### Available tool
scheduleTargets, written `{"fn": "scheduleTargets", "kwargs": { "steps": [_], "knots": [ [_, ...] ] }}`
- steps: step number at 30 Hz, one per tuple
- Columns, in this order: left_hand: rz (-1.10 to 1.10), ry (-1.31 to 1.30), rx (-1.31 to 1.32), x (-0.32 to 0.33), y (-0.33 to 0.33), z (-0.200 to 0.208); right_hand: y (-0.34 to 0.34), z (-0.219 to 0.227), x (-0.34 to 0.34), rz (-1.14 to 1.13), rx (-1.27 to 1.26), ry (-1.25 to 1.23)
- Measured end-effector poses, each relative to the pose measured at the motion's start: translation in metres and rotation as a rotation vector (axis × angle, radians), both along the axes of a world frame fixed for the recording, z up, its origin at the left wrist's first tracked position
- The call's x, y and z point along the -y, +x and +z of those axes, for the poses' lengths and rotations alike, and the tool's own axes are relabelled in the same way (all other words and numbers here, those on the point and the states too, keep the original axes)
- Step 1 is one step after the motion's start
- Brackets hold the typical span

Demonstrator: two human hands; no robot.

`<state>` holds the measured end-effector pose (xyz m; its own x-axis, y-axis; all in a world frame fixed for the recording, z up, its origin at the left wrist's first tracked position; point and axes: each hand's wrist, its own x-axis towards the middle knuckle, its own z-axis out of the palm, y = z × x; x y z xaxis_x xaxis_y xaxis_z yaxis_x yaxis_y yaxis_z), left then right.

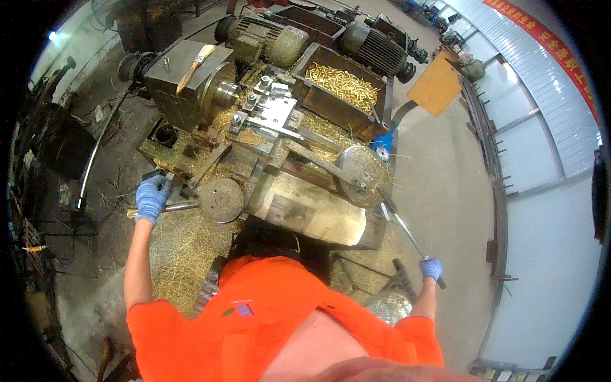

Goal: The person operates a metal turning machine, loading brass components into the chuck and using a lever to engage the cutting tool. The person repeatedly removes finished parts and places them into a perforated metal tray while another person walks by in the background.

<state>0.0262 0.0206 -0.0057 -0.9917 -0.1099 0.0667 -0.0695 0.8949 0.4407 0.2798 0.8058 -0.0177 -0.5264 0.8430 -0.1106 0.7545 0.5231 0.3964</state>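
Blue knit gloves cover both my hands. My left hand is closed around a lever with a black end, at the left front of a small lathe. Just below it, a metal rod runs to a round handwheel disc. My right hand grips the lower end of a long metal lever, its black tip sticking out past the fist. That lever reaches up to a larger round disc. Between my hands, the lathe's metal tool plate faces the spindle chuck.
A metal bin of small brass-coloured parts stands behind the tool plate. A brush lies on the headstock. Golden shavings cover the floor and machine bed. Electric motors sit behind; a tan board is at the right.
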Motion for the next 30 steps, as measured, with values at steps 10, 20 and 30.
{"fn": "scheduleTargets", "kwargs": {
  "steps": [10, 20, 30],
  "knots": [
    [0.004, -0.021, -0.041, -0.004, 0.000, 0.004, 0.016, -0.013, -0.006, -0.058, -0.040, 0.003],
    [-0.004, -0.001, -0.097, 0.000, 0.000, 0.000, 0.016, 0.000, 0.024, -0.112, -0.047, -0.004],
    [0.024, 0.008, -0.066, 0.000, 0.000, 0.002, 0.025, -0.013, 0.022, -0.117, -0.004, -0.027]
  ]
}}
